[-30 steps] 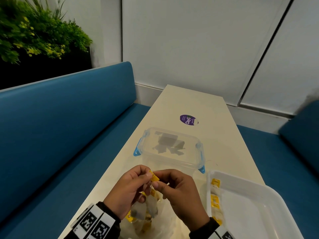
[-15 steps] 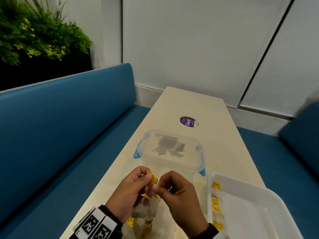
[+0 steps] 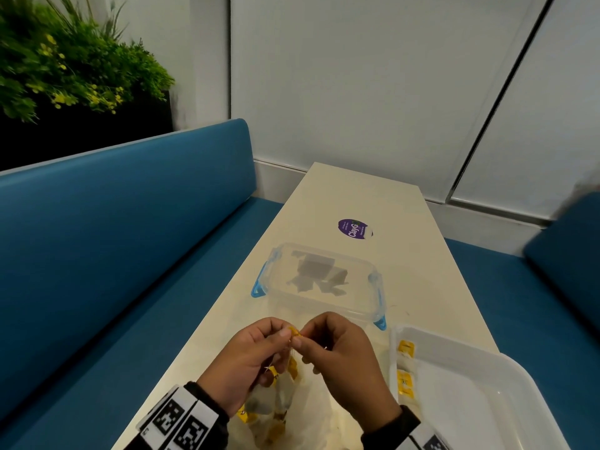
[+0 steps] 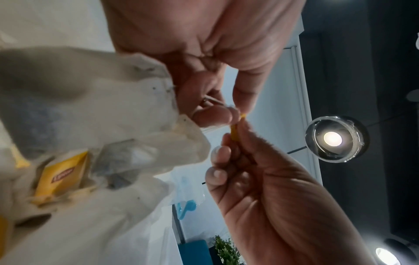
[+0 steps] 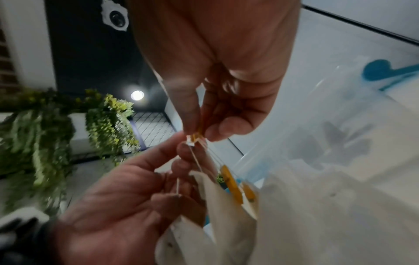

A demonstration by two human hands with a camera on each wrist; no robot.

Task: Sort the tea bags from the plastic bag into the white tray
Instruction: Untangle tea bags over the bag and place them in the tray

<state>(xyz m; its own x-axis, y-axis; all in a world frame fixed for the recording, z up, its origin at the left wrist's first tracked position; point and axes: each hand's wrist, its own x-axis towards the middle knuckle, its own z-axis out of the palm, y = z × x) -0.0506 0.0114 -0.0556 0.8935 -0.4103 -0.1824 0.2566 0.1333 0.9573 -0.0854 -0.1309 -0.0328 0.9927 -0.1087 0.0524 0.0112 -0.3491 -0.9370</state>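
Both hands meet above the clear plastic bag [image 3: 311, 420] at the near table edge. My left hand [image 3: 287, 336] and right hand [image 3: 300, 342] pinch one small yellow tea bag tag [image 3: 294, 332] between thumb and fingertips. In the left wrist view the left hand [image 4: 235, 113] grips the tag [image 4: 235, 131] from above and the right hand [image 4: 231, 141] from below. Strings [image 5: 195, 157] run down from the tag [image 5: 195, 135] to a cluster of tea bags [image 3: 276, 397] hanging under the left palm. The white tray [image 3: 506, 362] stands to the right, with tagged tea bags [image 3: 405, 368] along its left wall.
A clear lidded container with blue clips [image 3: 321, 280] stands just beyond the hands, grey pieces inside. Further up the narrow cream table [image 3: 357, 190] lies a purple sticker [image 3: 355, 228]. Blue benches [image 3: 113, 238] flank the table on both sides.
Both hands stay together over the bag. The fingertips have closed in tighter on the yellow tag, and the hanging tea bags have shifted slightly under the left hand.
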